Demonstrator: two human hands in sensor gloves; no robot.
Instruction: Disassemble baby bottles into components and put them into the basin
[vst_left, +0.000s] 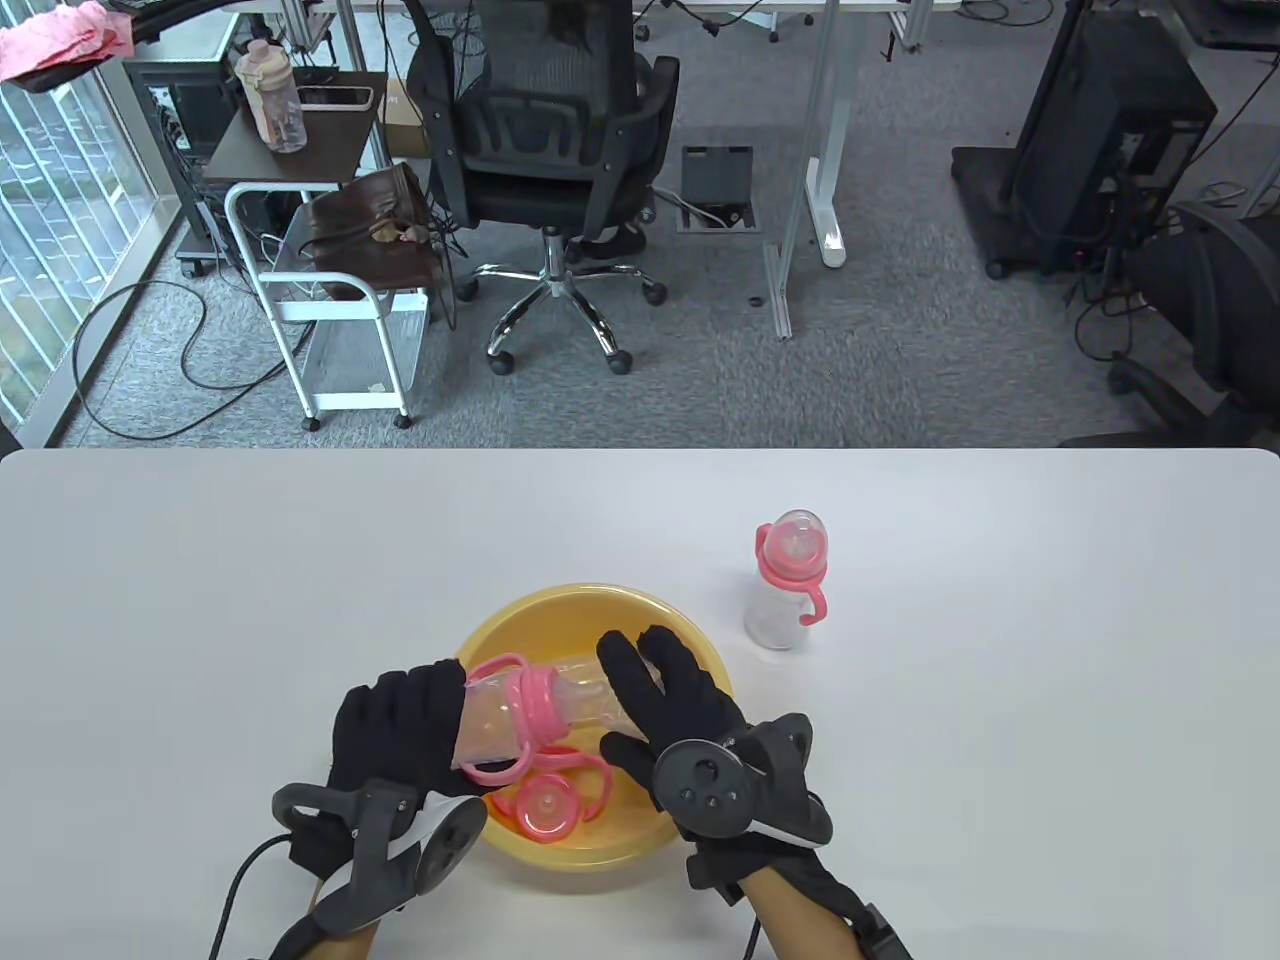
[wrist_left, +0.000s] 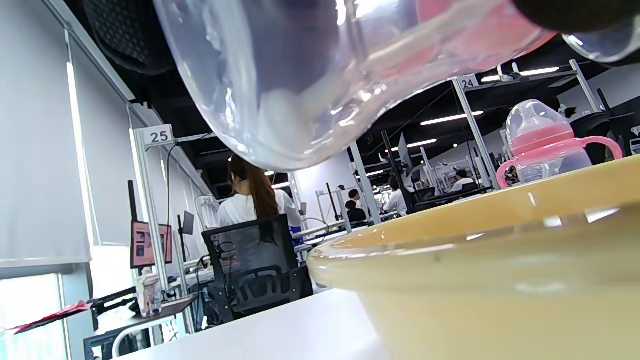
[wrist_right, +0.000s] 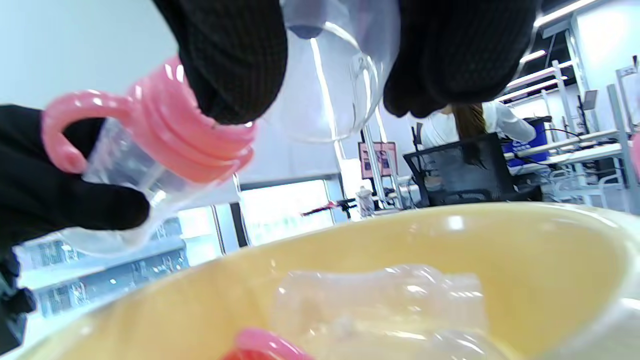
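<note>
Two hands are on one clear plastic baby bottle with a pink screw collar and loop handles (vst_left: 520, 712), held on its side just above the round yellow plastic basin (vst_left: 690, 640). My left hand (vst_left: 400, 735) has its fingers curled round the bottle's body; my right hand (vst_left: 665, 700) closes fingers and thumb on the clear dome cap end, as the right wrist view shows, with the cap (wrist_right: 332, 75) pinched between gloved fingertips (wrist_right: 235, 60). Judged step: pulling the cap off this bottle, with the collar and teat still to be unscrewed afterwards. Already lying in the basin: a pink collar with handles and teat (vst_left: 550, 800) and, in the right wrist view, a clear bottle body (wrist_right: 380, 300), so one bottle looks done. Next move calls for a straight pull on the cap while the left hand keeps the body steady, then a release over the basin; the risk I see is the smooth plastic slipping in the gloves. A second assembled baby bottle, clear with pink collar (vst_left: 788, 580), stands upright on the white table (vst_left: 1000, 700), near the basin's far right and apart from it, untouched. Beyond the table: grey carpet, a black office chair (vst_left: 550, 150), a white trolley (vst_left: 330, 330), desks, cables; seated people show in the wrist views.
</note>
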